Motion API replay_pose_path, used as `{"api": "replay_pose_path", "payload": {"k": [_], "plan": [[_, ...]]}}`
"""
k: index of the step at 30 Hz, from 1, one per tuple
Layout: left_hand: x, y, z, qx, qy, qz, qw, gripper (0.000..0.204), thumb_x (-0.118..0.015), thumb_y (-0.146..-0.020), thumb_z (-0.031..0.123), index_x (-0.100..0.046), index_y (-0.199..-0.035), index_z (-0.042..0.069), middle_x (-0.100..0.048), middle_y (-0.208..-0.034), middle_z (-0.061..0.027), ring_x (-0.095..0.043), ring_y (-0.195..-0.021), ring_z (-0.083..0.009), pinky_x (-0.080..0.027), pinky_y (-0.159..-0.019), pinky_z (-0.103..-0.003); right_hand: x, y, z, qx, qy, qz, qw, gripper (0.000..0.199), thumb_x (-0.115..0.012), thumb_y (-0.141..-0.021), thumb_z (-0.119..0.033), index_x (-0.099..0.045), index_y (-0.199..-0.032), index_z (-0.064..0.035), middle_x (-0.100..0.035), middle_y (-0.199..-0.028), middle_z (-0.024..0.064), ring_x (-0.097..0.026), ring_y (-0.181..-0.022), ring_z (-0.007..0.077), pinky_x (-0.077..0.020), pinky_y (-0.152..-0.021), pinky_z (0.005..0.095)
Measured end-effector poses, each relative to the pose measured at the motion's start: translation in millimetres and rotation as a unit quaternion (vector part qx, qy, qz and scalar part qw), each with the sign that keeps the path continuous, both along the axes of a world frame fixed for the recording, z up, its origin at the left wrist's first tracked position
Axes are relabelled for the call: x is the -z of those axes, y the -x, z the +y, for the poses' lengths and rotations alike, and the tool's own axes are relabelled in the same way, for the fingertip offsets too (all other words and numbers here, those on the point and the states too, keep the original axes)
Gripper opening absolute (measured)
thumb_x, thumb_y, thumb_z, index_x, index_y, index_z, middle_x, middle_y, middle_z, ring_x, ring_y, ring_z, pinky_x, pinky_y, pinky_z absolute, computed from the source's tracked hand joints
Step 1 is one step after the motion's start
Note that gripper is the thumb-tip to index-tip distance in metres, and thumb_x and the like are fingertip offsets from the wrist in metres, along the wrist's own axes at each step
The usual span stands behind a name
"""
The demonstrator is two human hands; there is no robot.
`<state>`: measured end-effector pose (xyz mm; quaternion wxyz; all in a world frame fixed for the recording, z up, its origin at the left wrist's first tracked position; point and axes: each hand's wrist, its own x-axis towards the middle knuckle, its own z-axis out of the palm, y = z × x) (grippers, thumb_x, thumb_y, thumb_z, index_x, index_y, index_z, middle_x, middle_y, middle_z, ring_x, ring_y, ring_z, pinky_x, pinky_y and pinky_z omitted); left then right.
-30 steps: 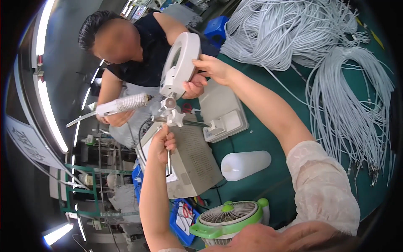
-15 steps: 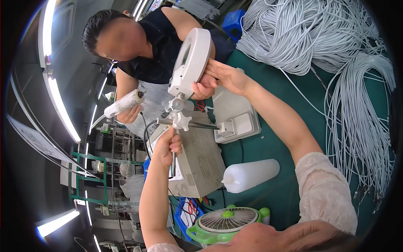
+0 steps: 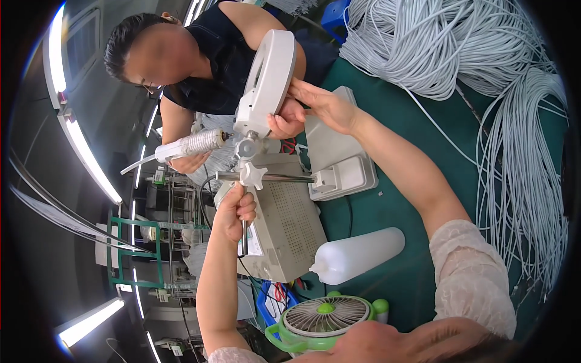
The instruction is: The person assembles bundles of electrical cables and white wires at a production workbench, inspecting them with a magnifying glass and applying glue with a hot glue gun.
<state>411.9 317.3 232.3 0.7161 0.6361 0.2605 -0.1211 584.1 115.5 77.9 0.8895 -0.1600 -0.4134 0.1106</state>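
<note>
A white magnifier lamp (image 3: 283, 75) with a ring-shaped head stands tilted on a metal arm. My left hand (image 3: 235, 212) is closed around the thin metal rod (image 3: 244, 239) below the star-shaped knob (image 3: 253, 175). My right hand (image 3: 330, 109) has its fingers stretched out against the lamp head's outer rim. Next to it, a co-worker's hand (image 3: 288, 118) grips the lamp head's lower edge. The co-worker's other hand (image 3: 189, 163) holds a white-wrapped electric screwdriver (image 3: 195, 144), its tip close to the lamp's joint (image 3: 248, 147).
The lamp's white base (image 3: 342, 151) lies on the green table (image 3: 417, 175). Around it are a beige metal box (image 3: 287, 218), a white plastic bottle (image 3: 360, 254), a green fan (image 3: 327, 314) and a blue bin (image 3: 275, 296). Grey cable bundles (image 3: 423, 45) cover the right side.
The co-worker's screwdriver has moved right and swung nearly level, bringing its tip close to the lamp's joint. The lamp head has shifted slightly left and up in view; my hands keep their places on it.
</note>
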Motion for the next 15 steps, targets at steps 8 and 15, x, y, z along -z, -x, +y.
{"api": "replay_pose_path", "payload": {"k": [8, 15], "plan": [[0.3, 1.5, -0.1, 0.002, 0.001, -0.001, 1.0, 0.013, -0.048, -0.088, 0.025, -0.047, -0.088, 0.012, -0.036, -0.06, 0.0035, -0.03, -0.047, -0.0044, -0.025, -0.041, -0.017, 2.3, -0.5, 0.6, -0.025, -0.037, -0.024, 0.999, 0.068, -0.04, -0.087, -0.041, -0.011, -0.137, -0.0052, -0.026, -0.137, 0.0065, -0.022, -0.126, 0.0167, -0.0158, -0.103, 0.0327], [0.6, -0.1, 2.0, 0.013, -0.002, -0.004, 1.0, 0.013, -0.047, -0.088, 0.025, -0.047, -0.088, 0.012, -0.036, -0.06, 0.0039, -0.029, -0.047, -0.0041, -0.025, -0.041, -0.017, 1.6, -3.0, -0.9, -0.021, -0.028, -0.043, 0.998, 0.069, -0.039, -0.087, -0.041, -0.01, -0.136, -0.0022, -0.024, -0.139, 0.009, -0.02, -0.129, 0.0181, -0.0147, -0.104, 0.0329]]}}
